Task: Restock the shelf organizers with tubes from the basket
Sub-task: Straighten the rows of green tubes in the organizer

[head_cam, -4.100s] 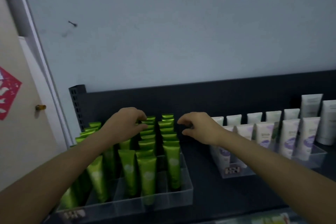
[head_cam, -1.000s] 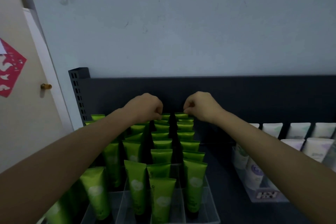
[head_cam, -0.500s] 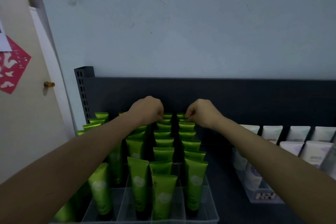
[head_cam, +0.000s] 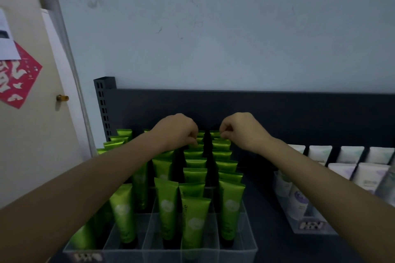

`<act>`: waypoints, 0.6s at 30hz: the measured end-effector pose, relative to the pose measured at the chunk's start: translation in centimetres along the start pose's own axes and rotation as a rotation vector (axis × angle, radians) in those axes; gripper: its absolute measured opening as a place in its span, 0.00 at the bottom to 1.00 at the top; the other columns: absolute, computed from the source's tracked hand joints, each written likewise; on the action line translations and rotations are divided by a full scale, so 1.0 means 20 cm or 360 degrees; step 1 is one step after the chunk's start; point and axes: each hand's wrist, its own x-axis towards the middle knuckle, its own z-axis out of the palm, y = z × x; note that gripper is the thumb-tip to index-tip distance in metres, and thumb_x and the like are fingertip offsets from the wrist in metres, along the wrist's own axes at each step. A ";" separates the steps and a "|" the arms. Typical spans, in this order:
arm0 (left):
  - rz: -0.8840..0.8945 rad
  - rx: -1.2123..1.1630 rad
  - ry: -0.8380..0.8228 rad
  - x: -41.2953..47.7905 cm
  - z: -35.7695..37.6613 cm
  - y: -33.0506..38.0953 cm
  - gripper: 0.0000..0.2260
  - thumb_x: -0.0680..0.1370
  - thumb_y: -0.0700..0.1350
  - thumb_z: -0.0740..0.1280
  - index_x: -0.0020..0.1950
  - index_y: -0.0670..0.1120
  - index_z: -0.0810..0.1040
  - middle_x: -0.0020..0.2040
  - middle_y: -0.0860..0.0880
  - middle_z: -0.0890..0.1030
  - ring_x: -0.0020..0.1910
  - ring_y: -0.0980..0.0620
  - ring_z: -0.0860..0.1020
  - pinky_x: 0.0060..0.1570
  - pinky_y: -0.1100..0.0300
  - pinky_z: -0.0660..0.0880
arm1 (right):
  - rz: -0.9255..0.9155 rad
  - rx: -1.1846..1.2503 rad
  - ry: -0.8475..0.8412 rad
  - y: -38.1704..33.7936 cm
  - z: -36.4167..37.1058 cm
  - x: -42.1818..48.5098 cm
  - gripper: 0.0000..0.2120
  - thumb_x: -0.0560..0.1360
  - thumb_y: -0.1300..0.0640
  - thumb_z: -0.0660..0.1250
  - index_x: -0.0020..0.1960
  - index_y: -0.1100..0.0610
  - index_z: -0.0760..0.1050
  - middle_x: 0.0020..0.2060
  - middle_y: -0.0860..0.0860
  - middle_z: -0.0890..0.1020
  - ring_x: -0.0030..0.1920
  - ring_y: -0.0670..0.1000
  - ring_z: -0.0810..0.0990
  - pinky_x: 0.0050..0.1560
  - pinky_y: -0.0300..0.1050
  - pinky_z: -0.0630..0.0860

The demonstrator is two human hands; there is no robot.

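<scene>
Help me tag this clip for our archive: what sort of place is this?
Probably a shop display or stockroom: a dark metal shelf unit against a wall holds clear divided organizers, one packed with rows of identical green tubes, another with white tubes beside it.

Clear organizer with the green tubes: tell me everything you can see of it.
The clear organizer looks like transparent plastic, split by thin dividers into lanes front to back. It stands on the dark shelf, holding rows of upright green tubes, caps down. A blurred label sits at its front left corner. The left hand and right hand pinch back-row tubes, not the organizer.
</scene>
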 end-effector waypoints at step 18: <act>-0.0211 -0.0097 0.0075 0.01 0.05 0.05 0.09 0.75 0.50 0.69 0.46 0.45 0.82 0.42 0.48 0.82 0.41 0.50 0.79 0.42 0.54 0.78 | 0.0154 0.0135 -0.0178 0.01 0.04 -0.04 0.06 0.73 0.62 0.70 0.49 0.57 0.81 0.45 0.50 0.81 0.45 0.47 0.78 0.46 0.38 0.74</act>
